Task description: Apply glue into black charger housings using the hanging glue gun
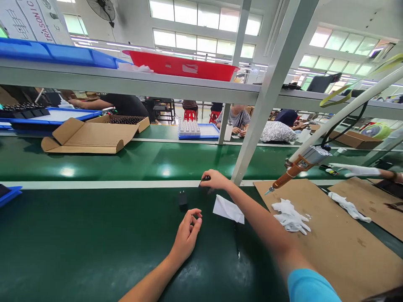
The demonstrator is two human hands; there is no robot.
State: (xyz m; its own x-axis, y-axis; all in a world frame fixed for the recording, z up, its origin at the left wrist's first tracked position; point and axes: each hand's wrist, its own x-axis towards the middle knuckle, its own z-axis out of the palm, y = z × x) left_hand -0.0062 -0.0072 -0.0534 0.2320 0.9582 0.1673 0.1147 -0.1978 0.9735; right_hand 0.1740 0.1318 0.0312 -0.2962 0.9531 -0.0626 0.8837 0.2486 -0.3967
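Note:
Reaching out to the far side of the green work surface, my right hand [215, 179] has its fingers closed on a small black object [206, 178]. Most of that piece is hidden by the fingers, so its kind does not show. My left hand [188, 230] hovers nearer to me, fingers loosely bent and apart, holding nothing. Just beyond its fingertips a black plug adapter [183, 201] stands on the green surface with its prongs up. A folded white paper [228, 208] lies below my right forearm, and a thin dark pen-like stick [237, 241] is on this side of it.
An orange-and-silver tool [296, 167] hangs on a white arm at right, above brown cardboard [330, 235] with white gloves [291, 216]. A slanted grey post [252, 138] rises beyond my right hand. An open carton [91, 136] sits on the far belt. A co-worker's gloved hand [362, 170] is at right.

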